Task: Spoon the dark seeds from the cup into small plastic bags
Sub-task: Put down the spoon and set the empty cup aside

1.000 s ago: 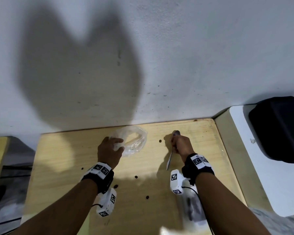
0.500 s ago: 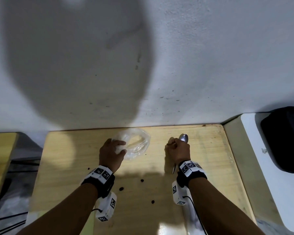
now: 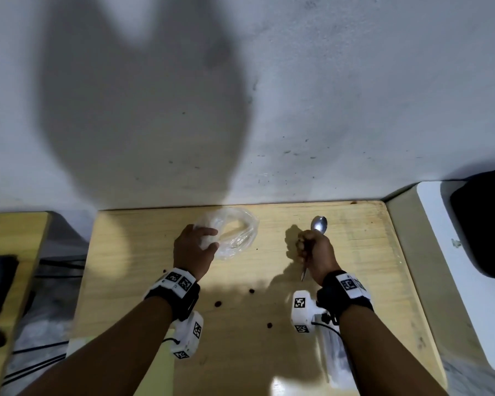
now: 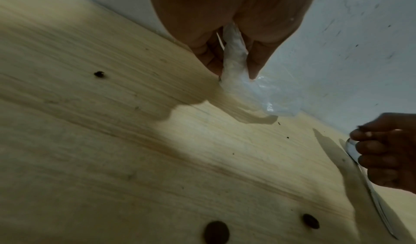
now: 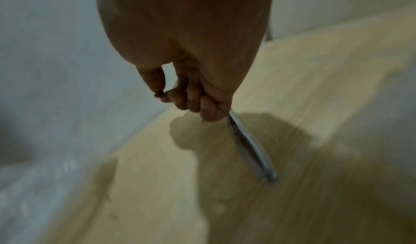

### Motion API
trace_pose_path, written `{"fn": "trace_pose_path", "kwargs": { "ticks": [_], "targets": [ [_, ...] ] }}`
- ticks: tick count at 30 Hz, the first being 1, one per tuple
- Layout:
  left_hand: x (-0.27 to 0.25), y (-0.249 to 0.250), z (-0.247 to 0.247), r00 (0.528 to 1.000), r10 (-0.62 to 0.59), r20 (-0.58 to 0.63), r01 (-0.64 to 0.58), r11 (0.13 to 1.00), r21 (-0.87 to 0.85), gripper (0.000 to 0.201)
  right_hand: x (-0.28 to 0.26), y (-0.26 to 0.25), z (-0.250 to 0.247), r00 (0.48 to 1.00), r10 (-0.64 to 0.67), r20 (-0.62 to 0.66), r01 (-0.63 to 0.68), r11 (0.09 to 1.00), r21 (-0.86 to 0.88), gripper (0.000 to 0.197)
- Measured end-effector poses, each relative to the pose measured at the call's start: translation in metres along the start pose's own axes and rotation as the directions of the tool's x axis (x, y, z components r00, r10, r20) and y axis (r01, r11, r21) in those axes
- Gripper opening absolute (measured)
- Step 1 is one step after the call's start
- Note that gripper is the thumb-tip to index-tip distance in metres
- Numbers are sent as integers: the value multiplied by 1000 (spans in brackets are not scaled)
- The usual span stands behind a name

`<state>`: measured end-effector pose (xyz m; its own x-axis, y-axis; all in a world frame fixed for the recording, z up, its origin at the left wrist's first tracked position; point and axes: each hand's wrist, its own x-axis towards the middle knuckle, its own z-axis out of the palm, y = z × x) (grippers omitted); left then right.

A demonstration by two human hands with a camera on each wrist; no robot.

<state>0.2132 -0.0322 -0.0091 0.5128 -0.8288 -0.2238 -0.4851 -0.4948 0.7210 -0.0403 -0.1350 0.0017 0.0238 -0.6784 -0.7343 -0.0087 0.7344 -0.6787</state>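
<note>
My left hand (image 3: 209, 238) grips the crumpled edge of a clear plastic bag (image 3: 236, 231) that lies near the back of the wooden table (image 3: 355, 252). The left wrist view shows the bag (image 4: 234, 64) pinched between thumb and fingers. My right hand (image 3: 306, 244) is fisted round a metal spoon (image 3: 319, 224), bowl up and empty, handle pointing down. In the right wrist view its thumb and forefinger also pinch one dark seed (image 5: 158, 94) above the spoon handle (image 5: 252, 150). Loose dark seeds (image 3: 251, 291) lie on the table between my wrists. No cup is in view.
A grey wall rises right behind the table. To the right is a white surface (image 3: 446, 267) with a black object (image 3: 486, 224) on it. A second wooden table (image 3: 12, 238) stands at the left. More clear plastic (image 3: 337, 358) lies under my right forearm.
My right hand moved left to a loose seed beside the bag; that seed is gone from the table and one sits between thumb and forefinger. The spoon bowl now points up. The left hand keeps the bag.
</note>
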Motion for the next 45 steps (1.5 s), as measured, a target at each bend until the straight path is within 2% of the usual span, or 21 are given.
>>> {"fn": "trace_pose_path", "kwargs": {
  "ticks": [1, 3, 5, 7, 10, 12, 14, 17, 19, 23, 27, 29, 31, 34, 36, 38, 41, 42, 43, 44, 45],
  "targets": [
    [-2, 0, 0, 1000, 9, 5, -9, 1000, 3, 22, -7, 1, 0, 997, 19, 72, -27, 995, 101, 12],
    [-2, -1, 0, 1000, 18, -3, -18, 1000, -15, 22, -20, 1, 1, 981, 3, 192, -36, 985, 171, 8],
    [-22, -9, -7, 999, 27, 16, -27, 1000, -1, 22, -44, 25, 4, 972, -26, 234, -15, 985, 173, 13],
    [-19, -13, -5, 999, 31, 8, -31, 999, 14, 22, -42, 32, 8, 972, -22, 235, -9, 992, 128, 14],
    [-23, -10, -9, 999, 32, 4, -32, 999, 3, 21, -49, 43, 14, 989, -19, 146, 24, 999, -35, 5],
    [-32, -11, -11, 999, 38, 1, -38, 999, -20, 21, -63, 58, 12, 989, -79, 124, 101, 978, -185, 26],
    [-42, -13, -12, 999, 43, 13, -43, 999, -26, 21, -76, 78, 8, 976, -170, 136, 209, 903, -376, 36],
    [-51, -17, -13, 998, 43, 38, -42, 999, -22, 21, -85, 112, -3, 956, -215, 199, 293, 729, -619, 7],
    [-58, -19, -13, 998, 45, 51, -45, 999, -8, 20, -92, 131, -9, 959, -200, 198, 282, 669, -688, 18],
    [-69, -22, -14, 997, 58, 50, -58, 998, -10, 21, -101, 149, -10, 949, -278, 149, 298, 635, -713, 16],
    [-74, -28, -16, 996, 53, 75, -54, 999, 9, 21, -100, 162, -14, 946, -304, 110, 293, 660, -692, 22],
    [-76, -30, -18, 996, 53, 77, -54, 999, 3, 21, -100, 168, -14, 947, -309, 92, 293, 708, -643, 12],
    [-77, -32, -19, 996, 54, 70, -54, 999, -5, 21, -101, 170, -12, 937, -336, 94, 318, 711, -628, 3],
    [-77, -35, -21, 997, 52, 51, -52, 999, -2, 21, -104, 162, -11, 928, -333, 166, 345, 604, -719, 17],
    [-78, -36, -21, 998, 48, 46, -48, 999, -9, 21, -106, 157, -10, 926, -312, 213, 355, 528, -771, 14],
    [-78, -37, -22, 998, 39, 41, -38, 999, -15, 21, -106, 155, -10, 931, -287, 228, 348, 499, -794, 17],
    [-76, -40, -22, 1000, 9, 30, -8, 1000, -18, 22, -110, 144, -6, 933, -311, 181, 330, 536, -778, 24],
    [-75, -41, -23, 1000, 9, 28, -9, 1000, -14, 22, -111, 138, -5, 939, -312, 147, 316, 608, -728, 27],
    [-75, -41, -22, 1000, 15, 26, -15, 1000, -8, 22, -112, 133, -4, 953, -286, 104, 288, 735, -614, 29],
    [-74, -40, -22, 999, 25, 25, -25, 1000, 0, 22, -110, 129, -3, 974, -220, 63, 225, 869, -441, 32],
    [-74, -40, -22, 999, 34, 23, -34, 999, 6, 22, -109, 125, -3, 989, -138, 57, 148, 958, -246, 33]
  ]
}}
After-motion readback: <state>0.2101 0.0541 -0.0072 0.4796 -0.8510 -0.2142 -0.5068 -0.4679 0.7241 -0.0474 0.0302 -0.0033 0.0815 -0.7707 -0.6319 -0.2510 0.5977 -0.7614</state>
